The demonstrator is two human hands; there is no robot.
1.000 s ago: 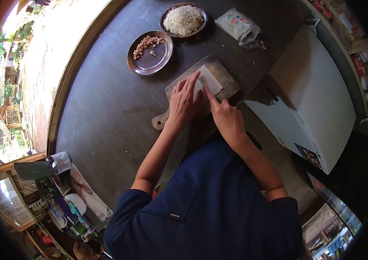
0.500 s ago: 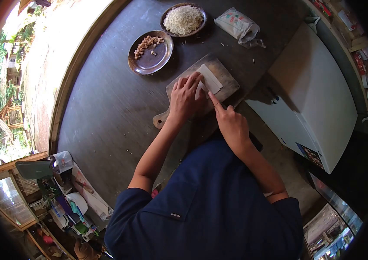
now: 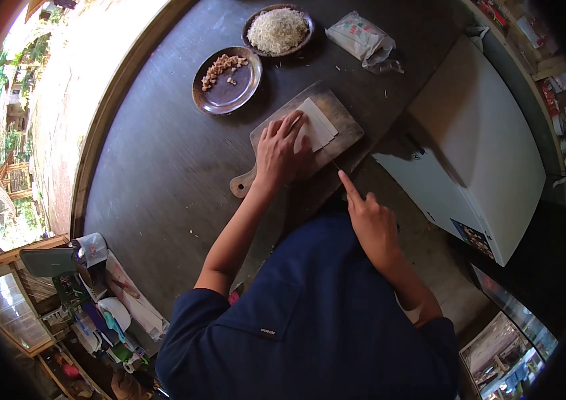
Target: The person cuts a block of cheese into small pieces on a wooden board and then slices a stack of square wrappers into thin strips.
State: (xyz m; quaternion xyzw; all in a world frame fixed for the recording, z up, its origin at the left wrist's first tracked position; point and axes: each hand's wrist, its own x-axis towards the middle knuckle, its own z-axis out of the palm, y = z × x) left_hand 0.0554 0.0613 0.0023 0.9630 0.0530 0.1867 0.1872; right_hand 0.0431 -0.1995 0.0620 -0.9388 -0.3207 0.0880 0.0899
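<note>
A stack of thin white sheets, like food wrappers, lies on the wooden cutting board. My left hand holds the stack down, its fingers bent over the near part. My right hand is closed around a knife, index finger stretched along its back. Only a thin dark line of the blade shows, with its tip by the stack's lower right edge; the handle is hidden in my palm.
Beyond the board stand a brown plate with small brown chunks and a bowl heaped with pale shreds. A plastic packet lies to their right. A white fridge-like cabinet flanks the dark table. Household items crowd the lower left.
My right hand has drawn back toward my body and to the right with the knife, baring part of its blade. My left hand has stayed on the sheets.
</note>
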